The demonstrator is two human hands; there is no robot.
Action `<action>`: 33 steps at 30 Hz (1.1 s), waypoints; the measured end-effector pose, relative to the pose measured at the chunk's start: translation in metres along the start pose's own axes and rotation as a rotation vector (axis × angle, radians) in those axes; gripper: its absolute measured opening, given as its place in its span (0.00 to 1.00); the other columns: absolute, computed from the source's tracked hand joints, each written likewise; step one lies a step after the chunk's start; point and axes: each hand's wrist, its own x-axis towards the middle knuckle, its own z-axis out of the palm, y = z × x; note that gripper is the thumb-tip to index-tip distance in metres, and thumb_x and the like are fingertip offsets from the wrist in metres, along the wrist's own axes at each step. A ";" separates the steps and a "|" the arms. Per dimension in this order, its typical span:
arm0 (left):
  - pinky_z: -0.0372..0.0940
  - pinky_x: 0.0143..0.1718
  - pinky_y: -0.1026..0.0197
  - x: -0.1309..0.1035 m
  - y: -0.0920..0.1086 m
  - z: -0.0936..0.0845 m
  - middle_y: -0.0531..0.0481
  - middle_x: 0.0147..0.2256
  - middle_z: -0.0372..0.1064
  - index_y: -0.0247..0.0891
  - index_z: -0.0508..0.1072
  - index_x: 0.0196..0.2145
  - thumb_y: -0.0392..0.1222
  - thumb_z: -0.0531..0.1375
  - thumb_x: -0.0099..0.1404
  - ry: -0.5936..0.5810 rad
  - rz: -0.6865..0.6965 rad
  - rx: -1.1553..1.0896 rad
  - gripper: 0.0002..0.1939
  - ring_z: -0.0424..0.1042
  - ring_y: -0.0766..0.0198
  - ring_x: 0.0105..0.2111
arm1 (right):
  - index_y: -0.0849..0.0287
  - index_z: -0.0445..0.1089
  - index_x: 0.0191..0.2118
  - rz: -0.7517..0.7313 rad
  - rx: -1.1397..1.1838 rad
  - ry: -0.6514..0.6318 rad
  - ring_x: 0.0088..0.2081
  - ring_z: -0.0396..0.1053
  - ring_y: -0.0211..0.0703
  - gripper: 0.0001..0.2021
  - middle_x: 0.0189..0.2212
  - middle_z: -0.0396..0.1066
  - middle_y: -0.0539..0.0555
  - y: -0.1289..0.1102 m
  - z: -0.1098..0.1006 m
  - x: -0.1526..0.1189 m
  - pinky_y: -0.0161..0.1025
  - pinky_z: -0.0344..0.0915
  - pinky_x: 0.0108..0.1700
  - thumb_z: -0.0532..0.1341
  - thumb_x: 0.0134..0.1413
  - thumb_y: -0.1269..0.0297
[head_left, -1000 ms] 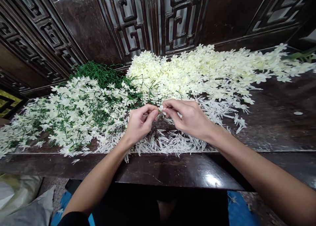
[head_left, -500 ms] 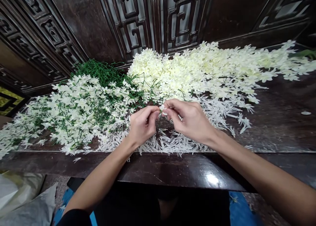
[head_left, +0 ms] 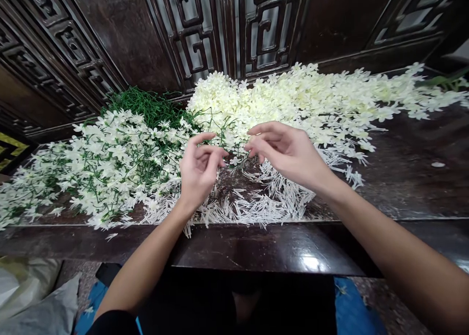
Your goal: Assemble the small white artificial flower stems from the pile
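Spreading across the dark table (head_left: 410, 188), cream petals (head_left: 311, 105) are heaped at twelve o'clock. The left hand (head_left: 198, 171) and right hand (head_left: 289, 154) are raised, fingers loosely apart, a small flower (head_left: 233, 161) between them; whether it is held cannot be told.

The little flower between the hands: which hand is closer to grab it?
Probably the left hand: its fingertips sit almost beside the little flower. The right hand hovers slightly farther away, fingers spread.

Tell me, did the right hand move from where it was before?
Yes. The right hand has lifted up and away toward the loose cream flower pile, and its fingers have opened.
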 end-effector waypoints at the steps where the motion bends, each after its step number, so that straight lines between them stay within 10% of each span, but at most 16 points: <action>1: 0.66 0.22 0.66 0.002 -0.001 -0.002 0.52 0.28 0.71 0.43 0.64 0.44 0.30 0.58 0.65 0.047 -0.055 -0.074 0.12 0.71 0.68 0.25 | 0.62 0.70 0.42 -0.013 -0.061 0.035 0.35 0.71 0.44 0.13 0.35 0.72 0.58 0.003 -0.002 0.002 0.46 0.70 0.36 0.61 0.57 0.58; 10: 0.70 0.35 0.64 0.013 -0.011 -0.014 0.50 0.37 0.65 0.42 0.67 0.40 0.35 0.62 0.63 0.353 -0.072 -0.218 0.08 0.71 0.68 0.33 | 0.58 0.72 0.38 -0.106 -0.391 -0.581 0.39 0.71 0.47 0.10 0.38 0.74 0.55 0.015 0.007 -0.005 0.51 0.68 0.43 0.60 0.56 0.59; 17: 0.70 0.37 0.61 0.012 -0.010 -0.012 0.49 0.36 0.69 0.41 0.71 0.42 0.33 0.56 0.67 0.367 0.035 -0.132 0.08 0.72 0.67 0.33 | 0.63 0.73 0.45 -0.249 -0.742 -0.357 0.53 0.62 0.53 0.14 0.49 0.70 0.60 0.031 0.009 -0.002 0.56 0.60 0.57 0.52 0.60 0.67; 27: 0.68 0.39 0.61 0.009 -0.006 -0.012 0.48 0.40 0.72 0.40 0.75 0.43 0.32 0.58 0.65 0.342 -0.054 0.041 0.11 0.71 0.65 0.38 | 0.61 0.73 0.49 -0.300 -0.829 -0.424 0.53 0.58 0.60 0.17 0.51 0.68 0.58 0.044 0.015 -0.002 0.62 0.59 0.51 0.51 0.59 0.71; 33: 0.65 0.39 0.54 0.008 -0.009 -0.011 0.48 0.37 0.74 0.41 0.76 0.40 0.32 0.60 0.63 0.130 0.012 0.397 0.09 0.69 0.60 0.38 | 0.60 0.71 0.51 -0.316 -0.829 -0.405 0.57 0.54 0.62 0.18 0.56 0.64 0.60 0.047 0.016 -0.002 0.65 0.54 0.54 0.50 0.61 0.68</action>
